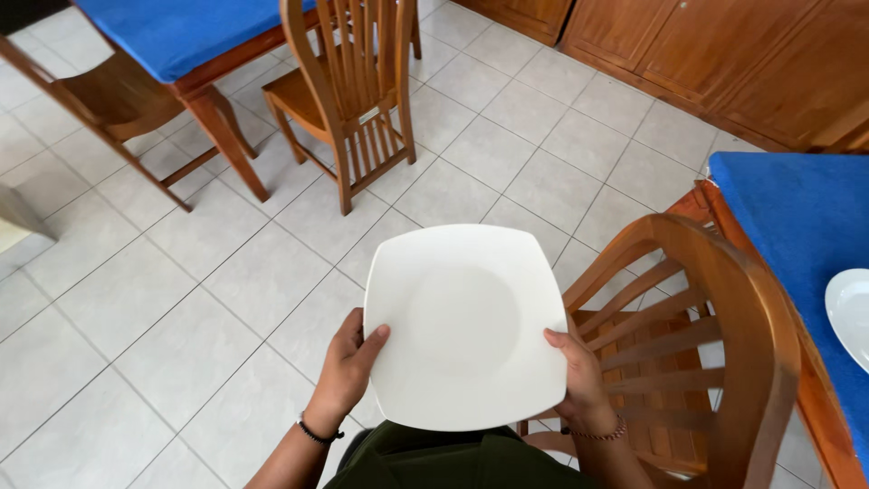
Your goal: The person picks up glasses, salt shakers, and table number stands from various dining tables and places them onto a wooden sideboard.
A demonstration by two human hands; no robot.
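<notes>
Tile covers the floor [181, 299] below me, pale grey squares with thin dark joints, and wooden cabinet doors [724, 54] run along the far wall at the top right. At my right stands a surface [797, 217] with a wooden edge and a blue cover, and a second blue-topped surface [181, 32] stands across the room at the upper left. I count three wooden chairs: one slat-backed chair [706, 344] just beside me at the near surface, one chair [348, 100] drawn up to the far surface, and a third chair [109, 100] partly tucked under its left end. I count two plates: a square white plate [463, 326] with rounded corners, held level over the floor in front of my body, and another white plate [851, 312] lying on the blue cover at the right edge, only partly in view. My left hand [348, 367] is clamped on the near left edge of the square plate, thumb on top, and my right hand [575, 371] is clamped on its near right edge the same way. Each wrist carries a thin band.
</notes>
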